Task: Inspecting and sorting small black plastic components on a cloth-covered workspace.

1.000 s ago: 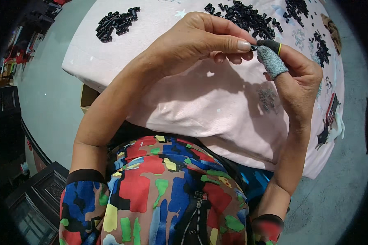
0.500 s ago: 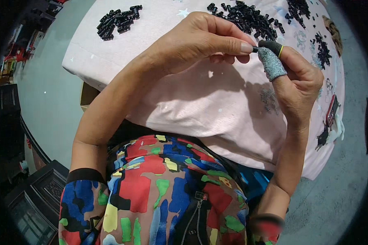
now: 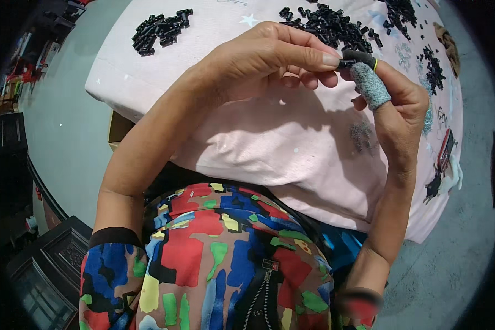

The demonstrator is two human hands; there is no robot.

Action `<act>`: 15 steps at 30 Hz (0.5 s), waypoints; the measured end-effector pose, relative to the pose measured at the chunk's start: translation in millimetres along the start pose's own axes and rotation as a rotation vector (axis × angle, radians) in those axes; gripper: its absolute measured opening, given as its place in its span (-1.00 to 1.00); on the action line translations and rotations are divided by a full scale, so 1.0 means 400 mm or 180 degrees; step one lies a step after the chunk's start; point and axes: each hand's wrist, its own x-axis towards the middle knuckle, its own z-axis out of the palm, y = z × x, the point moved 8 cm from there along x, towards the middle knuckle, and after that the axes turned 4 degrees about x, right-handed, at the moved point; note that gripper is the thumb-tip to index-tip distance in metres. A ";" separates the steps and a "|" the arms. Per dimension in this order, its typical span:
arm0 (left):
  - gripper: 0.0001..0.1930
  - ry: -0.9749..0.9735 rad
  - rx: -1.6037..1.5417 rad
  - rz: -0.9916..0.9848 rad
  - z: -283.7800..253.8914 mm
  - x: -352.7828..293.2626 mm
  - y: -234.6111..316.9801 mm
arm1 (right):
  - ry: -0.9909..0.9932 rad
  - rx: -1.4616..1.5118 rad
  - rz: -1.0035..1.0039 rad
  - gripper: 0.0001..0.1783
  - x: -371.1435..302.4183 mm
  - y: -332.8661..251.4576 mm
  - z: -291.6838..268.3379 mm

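Note:
Above the table's pink cloth (image 3: 247,148), both hands meet at a small black cylindrical plastic part (image 3: 345,64). My left hand (image 3: 261,58) pinches one end between thumb and index finger, its other fingers curled behind. My right hand (image 3: 399,104) is closed on the other end with thumb and index finger. A grey knitted cover (image 3: 371,87) wraps the right thumb, and a black finger cover (image 3: 360,57) with a yellow edge wraps the index finger. The covered fingertips partly hide the part, so its full shape cannot be made out.
Similar black parts lie in a left pile (image 3: 160,32), a larger middle pile (image 3: 335,26) and a far-right pile (image 3: 401,16). Small black pieces (image 3: 433,71) lie at the right, above a red-edged phone-like object (image 3: 445,149). A brown cloth (image 3: 449,45) sits on the right edge.
My right thumb has shifted slightly down and away from the left fingertips, showing more of the black part. My left hand has moved slightly down.

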 end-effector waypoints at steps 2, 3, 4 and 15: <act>-0.71 -0.0015 -0.0023 -0.0068 -0.001 -0.004 0.004 | 0.0015 0.0130 -0.0109 -0.74 0.000 -0.004 0.003; -0.71 -0.0035 -0.0047 -0.0141 0.000 -0.006 0.002 | 0.0036 0.0261 -0.0213 -0.74 -0.001 -0.009 0.003; -0.71 -0.0032 -0.0051 -0.0143 -0.001 -0.005 0.001 | 0.0033 0.0262 -0.0209 -0.74 0.000 -0.007 0.001; -0.71 -0.0104 -0.0032 -0.0079 0.005 -0.003 -0.002 | 0.0172 -0.0137 0.0039 -0.80 -0.002 0.010 -0.006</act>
